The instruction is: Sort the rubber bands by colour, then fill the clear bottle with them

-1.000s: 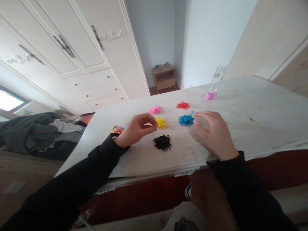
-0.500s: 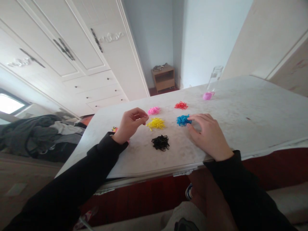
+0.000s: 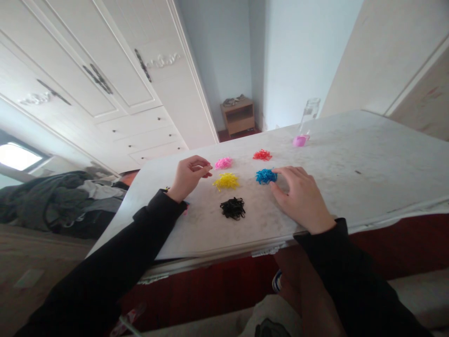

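My left hand [image 3: 191,178] hovers left of the pink pile [image 3: 223,163] and the yellow pile [image 3: 226,181], thumb and fingertips pinched together. Whatever is in that pinch is too small to make out. My right hand [image 3: 300,196] has thumb and fingers apart, with the fingertips at the right edge of a blue pile of small rubber bands [image 3: 265,176]. Black rubber bands [image 3: 233,208] lie in a heap nearer to me, between the hands. Behind the blue pile is a red pile [image 3: 262,155]. A few coloured bits [image 3: 186,209] show partly from behind my left sleeve.
A clear glass bottle [image 3: 309,117] with a pink object [image 3: 300,140] at its base stands at the back right of the white table [image 3: 351,196]. Dark clothes [image 3: 63,201] are heaped beyond the left edge. A small wooden cabinet [image 3: 238,116] stands behind.
My left hand has shifted slightly left, away from the yellow pile. The right hand stays at the blue pile with almost the same pose. The view has moved a little.
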`<action>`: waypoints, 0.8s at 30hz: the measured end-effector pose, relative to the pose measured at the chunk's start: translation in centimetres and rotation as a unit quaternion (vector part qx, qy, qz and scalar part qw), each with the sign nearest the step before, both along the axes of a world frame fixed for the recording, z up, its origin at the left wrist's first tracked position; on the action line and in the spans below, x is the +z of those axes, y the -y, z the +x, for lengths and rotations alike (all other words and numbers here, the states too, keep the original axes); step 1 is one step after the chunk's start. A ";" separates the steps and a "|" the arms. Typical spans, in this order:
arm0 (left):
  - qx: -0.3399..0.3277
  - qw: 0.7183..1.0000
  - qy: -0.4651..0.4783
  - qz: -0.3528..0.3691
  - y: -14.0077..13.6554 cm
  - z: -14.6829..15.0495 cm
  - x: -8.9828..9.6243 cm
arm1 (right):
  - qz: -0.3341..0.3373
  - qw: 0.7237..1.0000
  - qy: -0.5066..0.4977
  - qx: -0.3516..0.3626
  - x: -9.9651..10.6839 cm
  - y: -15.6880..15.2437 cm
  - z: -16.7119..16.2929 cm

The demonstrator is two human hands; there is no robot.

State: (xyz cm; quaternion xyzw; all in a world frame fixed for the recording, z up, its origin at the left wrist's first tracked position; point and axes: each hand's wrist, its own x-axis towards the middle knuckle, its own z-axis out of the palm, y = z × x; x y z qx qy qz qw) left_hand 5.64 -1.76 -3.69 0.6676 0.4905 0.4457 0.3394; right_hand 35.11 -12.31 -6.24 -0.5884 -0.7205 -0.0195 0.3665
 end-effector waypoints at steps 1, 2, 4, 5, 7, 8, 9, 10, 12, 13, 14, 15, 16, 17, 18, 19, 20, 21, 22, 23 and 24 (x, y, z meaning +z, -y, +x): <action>-0.003 1.000 -0.004 0.001 -0.1 0.0 -0.1 | -0.001 1.000 0.000 0.000 0.0 0.0 0.0; -0.006 1.000 -0.010 0.002 -0.3 -0.1 -0.1 | -0.001 1.000 0.000 0.001 0.0 0.0 0.0; -0.012 0.999 -0.030 0.006 -0.6 -0.1 -0.3 | 0.001 1.000 0.002 0.003 -0.1 0.0 0.0; -0.014 0.999 -0.041 0.009 -0.8 -0.1 -0.4 | 0.002 1.000 0.003 0.004 -0.1 0.1 0.0; -0.018 0.998 -0.061 0.015 -1.1 -0.2 -0.6 | 0.000 1.000 0.005 0.002 -0.1 0.0 -0.1; -0.021 0.997 -0.070 0.017 -1.3 -0.3 -0.7 | -0.003 1.000 0.006 0.001 -0.1 0.0 -0.1; -0.026 0.996 -0.078 0.019 -1.5 -0.3 -0.9 | -0.006 1.000 0.007 0.000 -0.1 0.0 -0.1; -0.031 0.995 -0.088 0.021 -1.7 -0.4 -1.0 | -0.008 1.000 0.008 -0.001 -0.1 0.0 -0.1; -0.038 0.992 -0.117 0.031 -1.9 -0.6 -1.3 | -0.010 1.000 0.013 -0.001 -0.2 0.0 0.0; -0.040 0.989 -0.134 0.038 -2.0 -0.7 -1.4 | -0.010 1.000 0.015 -0.001 -0.2 0.0 0.0; -0.043 0.986 -0.152 0.047 -2.1 -0.8 -1.5 | -0.008 1.000 0.017 -0.002 -0.2 0.0 0.0; -0.046 0.983 -0.167 0.054 -2.1 -0.8 -1.6 | -0.007 1.000 0.017 -0.002 -0.2 0.0 0.0; -0.050 0.981 -0.179 0.059 -2.1 -0.8 -1.6 | -0.005 1.000 0.018 -0.001 -0.2 0.0 0.0; -0.055 0.979 -0.186 0.062 -2.1 -0.8 -1.5 | -0.003 1.000 0.017 0.001 -0.2 0.0 0.0; -0.057 0.978 -0.189 0.063 -2.0 -0.8 -1.3 | 0.000 1.000 0.016 0.001 -0.1 0.0 0.0; -0.055 0.979 -0.188 0.063 -2.0 -0.8 -1.0 | 0.002 1.000 0.015 0.002 -0.1 0.1 0.0; -0.050 0.979 -0.185 0.065 -2.0 -0.9 -0.7 | 0.005 1.000 0.013 0.002 -0.1 0.1 0.0; -0.041 0.980 -0.181 0.067 -2.1 -1.1 -0.2 | 0.008 1.000 0.011 0.002 0.0 0.1 0.0; -0.029 0.982 -0.175 0.072 -2.2 -1.5 0.3 | 0.010 1.000 0.009 0.001 0.0 0.2 -0.1; -0.016 0.982 -0.169 0.080 -2.3 -2.0 0.9 | 0.011 1.000 0.009 0.001 0.0 0.2 -0.1; -0.001 0.982 -0.166 0.089 -2.4 -2.7 1.4 | 0.011 1.000 0.010 0.001 0.0 0.2 -0.1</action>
